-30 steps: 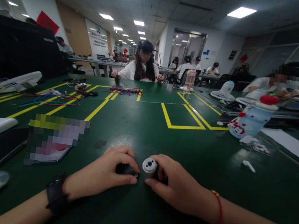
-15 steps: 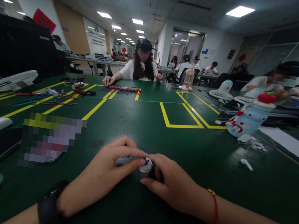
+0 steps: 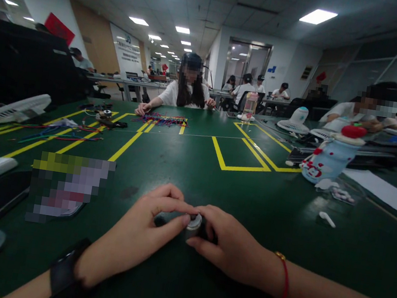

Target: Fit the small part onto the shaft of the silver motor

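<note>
Fingers [image 3: 213, 212] of the right hand [image 3: 233, 236] curl around the side of a short metal cylinder [image 3: 193, 226], clamped on it, with the thumb low on the near side. Index finger and thumb of the left hand [image 3: 138, 227] come almost together at the metal cylinder's upper end, touching or all but touching it; whether they pinch something small there, I cannot tell. The metal cylinder sits between the two hands with its top facing up, on or just above the green table [image 3: 181, 161]; its base is hidden. The likeliest trouble is a slip: if the right grip loosens or tilts while the left fingertips press on the top, the metal cylinder could twist or roll away. Anything small under those tips could also drop off the rim, since they block the view of the top. Beyond, to the right and well apart, lies a white earphone [image 3: 327, 219]. Farther off, a co-worker's hand [image 3: 145, 108] is at the end of a bundle of coloured wires [image 3: 167, 120].
</note>
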`<action>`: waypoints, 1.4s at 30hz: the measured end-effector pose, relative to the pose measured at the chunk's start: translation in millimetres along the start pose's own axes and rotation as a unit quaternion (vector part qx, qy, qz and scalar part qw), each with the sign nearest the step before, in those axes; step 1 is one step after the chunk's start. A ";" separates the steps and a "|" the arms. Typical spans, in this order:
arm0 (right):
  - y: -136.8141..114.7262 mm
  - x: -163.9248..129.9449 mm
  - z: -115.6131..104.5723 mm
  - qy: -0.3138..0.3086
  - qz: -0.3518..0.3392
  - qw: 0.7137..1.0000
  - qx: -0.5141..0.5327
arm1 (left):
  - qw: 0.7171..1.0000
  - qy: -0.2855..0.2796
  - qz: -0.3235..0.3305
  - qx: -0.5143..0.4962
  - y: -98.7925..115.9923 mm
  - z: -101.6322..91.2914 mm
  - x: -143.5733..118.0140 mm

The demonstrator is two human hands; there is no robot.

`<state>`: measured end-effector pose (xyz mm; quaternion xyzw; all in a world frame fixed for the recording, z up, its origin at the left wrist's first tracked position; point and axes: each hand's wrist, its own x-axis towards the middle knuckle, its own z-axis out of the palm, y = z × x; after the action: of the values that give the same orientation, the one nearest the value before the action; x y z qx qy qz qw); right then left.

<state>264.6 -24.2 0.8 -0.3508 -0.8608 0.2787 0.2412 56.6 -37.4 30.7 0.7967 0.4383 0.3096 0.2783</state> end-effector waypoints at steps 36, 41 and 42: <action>-6.1 -2.6 -4.0 -0.013 0.025 1.000 0.002 | 0.983 0.018 -0.107 -0.147 -27.1 -15.5 2.6; -4.1 -2.5 -1.3 -0.002 0.000 1.000 0.000 | 0.994 0.015 -0.011 -0.104 -11.7 -0.8 2.5; -3.7 -2.4 -0.8 0.000 -0.004 1.000 0.001 | 0.995 0.020 -0.010 -0.096 -9.8 1.6 2.9</action>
<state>264.9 -27.9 3.3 -0.3472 -0.8621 0.2782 0.2427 53.8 -30.7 23.3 0.7553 0.4205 0.3633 0.3475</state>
